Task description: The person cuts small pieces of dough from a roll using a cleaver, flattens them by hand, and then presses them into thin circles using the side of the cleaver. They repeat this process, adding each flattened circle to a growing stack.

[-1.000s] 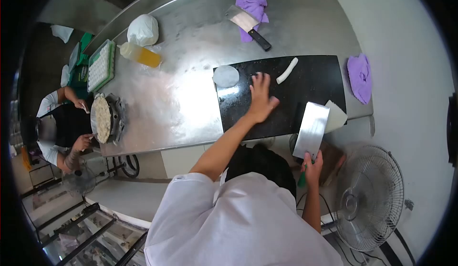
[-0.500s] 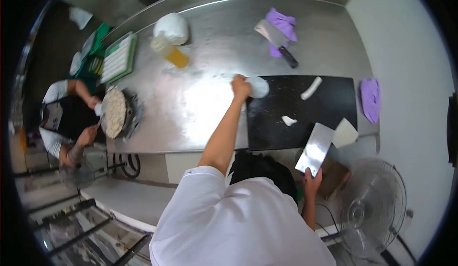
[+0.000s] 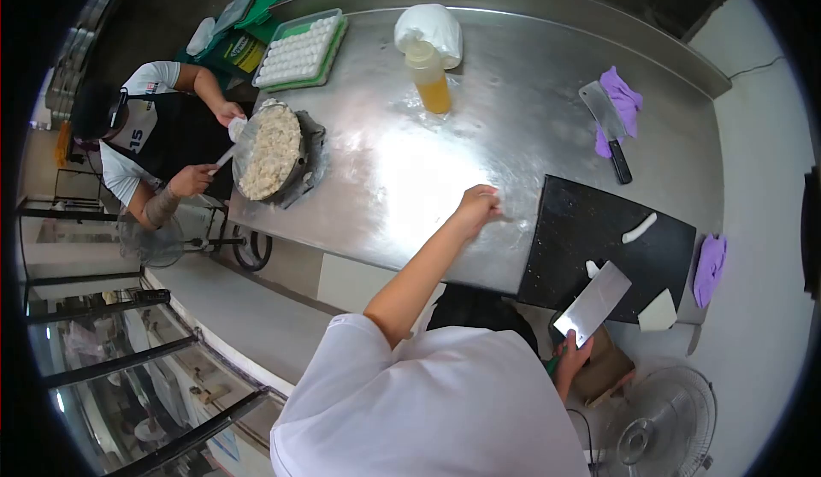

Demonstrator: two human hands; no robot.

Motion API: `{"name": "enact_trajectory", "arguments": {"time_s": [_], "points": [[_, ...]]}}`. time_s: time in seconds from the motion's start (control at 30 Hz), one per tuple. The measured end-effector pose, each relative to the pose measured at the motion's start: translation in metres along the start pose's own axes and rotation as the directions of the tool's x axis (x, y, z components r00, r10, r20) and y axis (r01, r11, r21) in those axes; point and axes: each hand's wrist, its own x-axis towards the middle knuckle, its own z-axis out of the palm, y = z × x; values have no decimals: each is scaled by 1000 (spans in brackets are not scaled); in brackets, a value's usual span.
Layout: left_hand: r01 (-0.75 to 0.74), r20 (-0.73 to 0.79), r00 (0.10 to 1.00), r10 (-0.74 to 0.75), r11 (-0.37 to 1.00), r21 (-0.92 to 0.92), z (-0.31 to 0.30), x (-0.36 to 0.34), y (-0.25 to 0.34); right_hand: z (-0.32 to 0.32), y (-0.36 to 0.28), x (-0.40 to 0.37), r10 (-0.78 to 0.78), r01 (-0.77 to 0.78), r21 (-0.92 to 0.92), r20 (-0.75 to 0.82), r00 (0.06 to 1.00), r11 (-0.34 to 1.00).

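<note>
My left hand (image 3: 479,208) is over the steel table (image 3: 505,143), left of the black cutting board (image 3: 569,237). Its fingers are curled together; what they hold, if anything, cannot be made out. In my right hand (image 3: 574,351) is a cleaver (image 3: 596,302), its broad blade reaching over the board's front edge. Just beyond the blade, a small white piece (image 3: 591,268) is partly hidden. A white strip (image 3: 639,228) lies farther back on the board. At the front right corner rests a flat, pale piece (image 3: 658,312).
Another cleaver (image 3: 604,113) lies on a purple cloth (image 3: 623,99); a second purple cloth (image 3: 709,270) is at right. Behind stand an oil bottle (image 3: 429,79), white bag (image 3: 430,32) and egg tray (image 3: 299,53). A co-worker (image 3: 167,148) handles a filled pan (image 3: 271,152). A fan (image 3: 654,430) stands front right.
My view has turned left. My left hand has moved off the board's edge, and the round, pale thing at its fingers no longer shows. The right-hand cleaver is now over the board's front edge.
</note>
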Motion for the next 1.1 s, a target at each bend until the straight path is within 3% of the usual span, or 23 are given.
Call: {"name": "enact_trajectory", "arguments": {"time_s": [0.13,0.2,0.23,0.3,0.4,0.5,0.57,0.63,0.7,0.77,0.83,0.9,0.97,1.07,1.1], "points": [[-36,-151,988,38,999,17,-63,-18,28,16,10,4,-32,32,-34,4,999,999],[-324,-93,916,390,856,403,-95,-16,30,27,6,6,-16,16,-17,2,1000,1000],[-273,-112,931,349,864,424,-100,-26,43,30,3,2,-3,3,-3,-12,1000,1000],[-221,-115,961,250,950,218,-124,-19,48,30,12,6,32,-33,-41,-44,999,999],[-167,-155,968,200,965,204,-130,-33,78,39,13,4,-12,10,-35,-52,999,999],[-50,-110,990,85,956,290,-140,-36,106,49,12,4,4,-5,-12,-58,998,1000],[-26,-151,985,86,933,359,-136,-40,127,53,16,6,14,-16,-17,-94,995,1000],[-268,33,926,375,596,756,-133,-38,147,62,12,5,18,-18,-6,-83,996,1000],[-260,55,931,360,552,792,-131,-36,172,64,14,7,23,-23,-6,-96,995,1000],[-356,204,897,392,368,859,-128,-35,193,63,16,12,10,-10,-4,-89,996,1000],[-369,223,895,387,361,856,-130,-31,218,71,12,15,0,0,1,-84,996,1000],[-491,352,821,450,241,837,-143,-22,252,78,2,15,9,-11,-14,-90,996,1000],[-520,334,786,520,264,813,-184,7,294,82,-3,17,7,-8,-9,-90,996,1000],[-404,24,856,517,638,655,-224,-1,391,86,-10,22,4,-5,-12,-82,997,1000],[-440,42,860,509,697,567,-278,19,426,86,-11,24,9,-10,-14,-69,998,1000]]}}
